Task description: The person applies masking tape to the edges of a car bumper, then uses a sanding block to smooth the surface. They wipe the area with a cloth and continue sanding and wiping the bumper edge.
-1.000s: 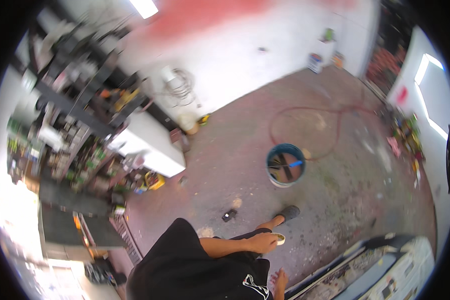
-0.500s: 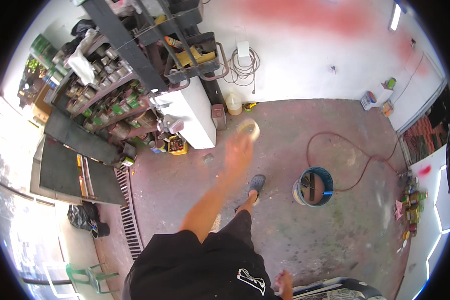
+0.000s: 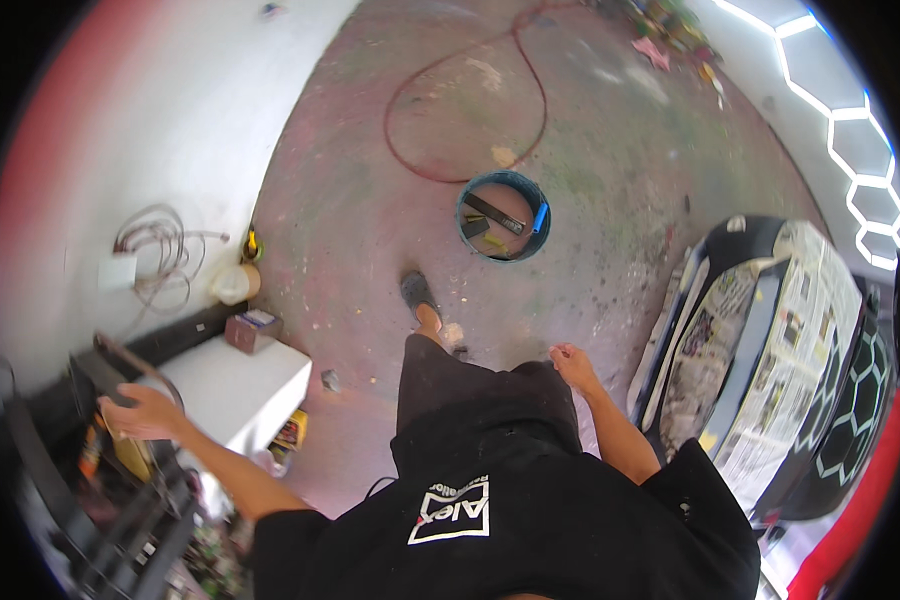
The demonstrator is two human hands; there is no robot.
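Note:
My left hand (image 3: 142, 412) reaches over a dark metal tray fixed to a black post at the lower left. Its fingers are apart, and no object shows in it. Just below the hand, a yellow item (image 3: 133, 458) and an orange-labelled can (image 3: 92, 452) lie in the tray. My right hand (image 3: 572, 364) hangs low beside my right thigh, fingers curled in, with nothing visible in them. Ahead of me on the floor stands a blue bucket (image 3: 543, 240) with murky water. Inside it are a long dark bar (image 3: 494, 213) and a blue-handled tool (image 3: 540, 218).
A red hose (image 3: 388, 125) loops across the stained floor beyond the bucket. Right of me is a car part covered in newspaper (image 3: 805, 300). A white block (image 3: 235, 385), a brown can (image 3: 251, 332) and a pale jug (image 3: 235, 285) stand left, below a coiled cable (image 3: 155, 245).
My view has turned right. The roll of tape that was in my left hand no longer shows there; that hand is now over the tray. My right hand has come fully into view.

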